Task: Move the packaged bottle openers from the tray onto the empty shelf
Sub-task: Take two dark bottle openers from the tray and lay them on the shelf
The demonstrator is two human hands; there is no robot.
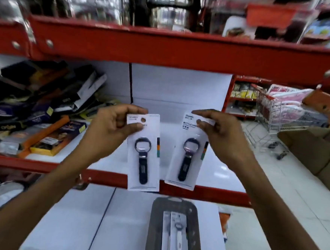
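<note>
My left hand (115,123) pinches the top of a packaged bottle opener (144,158), a white card with a black-handled opener. A second packaged bottle opener (187,155) of the same kind hangs from my right hand (221,131), gripped at its top edge. Both cards hang upright in front of the white shelf (221,173) with a red front edge. Below, on the lower white shelf, a grey tray (153,231) holds two more packaged openers (176,237) lying flat.
The left part of the middle shelf is piled with boxed goods (41,116). A red upper shelf rail (165,48) runs overhead. To the right stand a wire shopping cart (278,113) and cardboard boxes (314,153) on the tiled floor.
</note>
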